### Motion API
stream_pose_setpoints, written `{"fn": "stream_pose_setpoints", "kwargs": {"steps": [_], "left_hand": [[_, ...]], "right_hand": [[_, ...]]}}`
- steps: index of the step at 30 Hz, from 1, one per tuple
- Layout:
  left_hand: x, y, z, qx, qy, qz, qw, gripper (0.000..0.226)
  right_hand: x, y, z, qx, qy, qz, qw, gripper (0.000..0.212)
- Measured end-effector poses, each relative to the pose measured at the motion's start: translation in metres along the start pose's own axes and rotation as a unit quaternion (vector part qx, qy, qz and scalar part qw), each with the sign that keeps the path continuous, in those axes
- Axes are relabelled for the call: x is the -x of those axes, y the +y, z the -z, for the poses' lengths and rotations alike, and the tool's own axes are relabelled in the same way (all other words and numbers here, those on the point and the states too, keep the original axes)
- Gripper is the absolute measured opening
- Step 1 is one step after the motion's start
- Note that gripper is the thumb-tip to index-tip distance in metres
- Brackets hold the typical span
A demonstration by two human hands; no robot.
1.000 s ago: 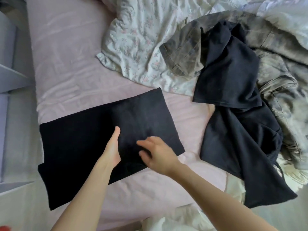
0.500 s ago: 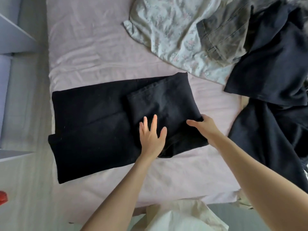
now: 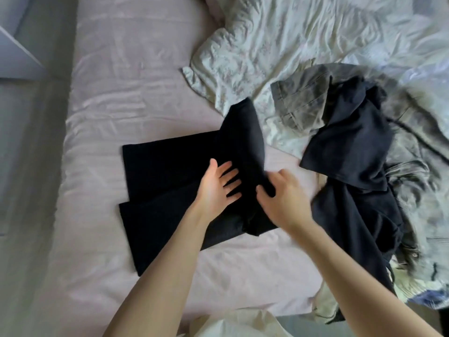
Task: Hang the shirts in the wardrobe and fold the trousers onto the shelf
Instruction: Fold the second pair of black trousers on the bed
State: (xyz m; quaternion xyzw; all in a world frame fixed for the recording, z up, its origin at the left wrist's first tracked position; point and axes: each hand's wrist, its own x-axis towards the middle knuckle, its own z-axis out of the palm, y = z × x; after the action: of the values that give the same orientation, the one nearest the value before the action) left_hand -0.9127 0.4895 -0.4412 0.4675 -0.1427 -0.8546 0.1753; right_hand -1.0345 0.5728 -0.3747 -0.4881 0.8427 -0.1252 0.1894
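**Soft black trousers, mid-fold: pin with one hand, lift with the other**

The black trousers (image 3: 170,181) lie on the pink sheet (image 3: 136,93) near the bed's front edge, their legs stretched out to your left. Your left hand (image 3: 216,188) rests on them with fingers straight and spread, pressing the cloth flat. Your right hand (image 3: 279,198) has its fingers curled on the right end of the trousers, which stands lifted and bunched above the rest.

Judging by how that raised end droops and creases, the cloth is soft, light and limp; it will not hold a shape by itself. Expect it to sag wherever you do not support it, and to slide a little on the smooth sheet. Grip at the folded edge or waistband, where the layers are thickest, and keep your flat palm at the fold line as an anchor.

The grey jeans (image 3: 303,105) and the dark shirt (image 3: 352,147) sit near on your right, apart from the trousers; keep the raised end from catching them.
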Motion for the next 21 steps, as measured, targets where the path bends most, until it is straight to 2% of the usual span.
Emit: {"fn": "stream_pose_setpoints", "kwargs": {"steps": [3, 5, 6, 7, 9, 11, 12, 14, 16, 17, 18, 21], "left_hand": [[0.024, 0.020, 0.049, 0.050, 0.031, -0.047, 0.997, 0.060], [0.043, 0.026, 0.083, 0.058, 0.042, -0.062, 0.996, 0.058], [0.048, 0.026, 0.099, 0.020, 0.075, -0.054, 0.996, 0.054], [0.051, 0.022, 0.113, -0.049, 0.124, -0.037, 0.990, 0.055], [0.049, 0.010, 0.132, -0.206, 0.232, -0.015, 0.951, 0.071], [0.046, -0.003, 0.134, -0.315, 0.292, -0.067, 0.901, 0.075], [0.045, -0.011, 0.128, -0.363, 0.297, -0.104, 0.877, 0.073], [0.041, -0.028, 0.116, -0.422, 0.282, -0.140, 0.850, 0.070], [0.038, -0.043, 0.109, -0.435, 0.270, -0.096, 0.854, 0.069], [0.036, -0.046, 0.108, -0.434, 0.266, -0.071, 0.858, 0.070], [0.035, -0.048, 0.109, -0.429, 0.261, -0.055, 0.863, 0.071], [0.030, -0.040, 0.120, -0.402, 0.237, -0.052, 0.883, 0.067]], "right_hand": [[0.019, -0.034, -0.042, -0.003, -0.149, 0.089, 0.985, 0.048], [0.026, -0.047, -0.071, -0.044, -0.265, 0.106, 0.957, 0.052], [0.026, -0.048, -0.083, -0.068, -0.288, 0.103, 0.950, 0.049], [0.025, -0.046, -0.092, -0.094, -0.270, 0.090, 0.954, 0.046], [0.016, -0.033, -0.105, -0.137, -0.171, 0.024, 0.975, 0.043], [0.002, -0.014, -0.113, -0.160, -0.097, -0.065, 0.980, 0.045], [-0.006, -0.003, -0.114, -0.175, -0.088, -0.111, 0.974, 0.050], [-0.022, 0.015, -0.115, -0.246, -0.138, -0.207, 0.937, 0.074], [-0.031, 0.024, -0.122, -0.324, -0.215, -0.262, 0.883, 0.089], [-0.033, 0.025, -0.124, -0.330, -0.234, -0.263, 0.876, 0.089], [-0.034, 0.025, -0.126, -0.326, -0.239, -0.254, 0.879, 0.084], [-0.032, 0.013, -0.123, -0.323, -0.211, -0.228, 0.894, 0.048]]}}
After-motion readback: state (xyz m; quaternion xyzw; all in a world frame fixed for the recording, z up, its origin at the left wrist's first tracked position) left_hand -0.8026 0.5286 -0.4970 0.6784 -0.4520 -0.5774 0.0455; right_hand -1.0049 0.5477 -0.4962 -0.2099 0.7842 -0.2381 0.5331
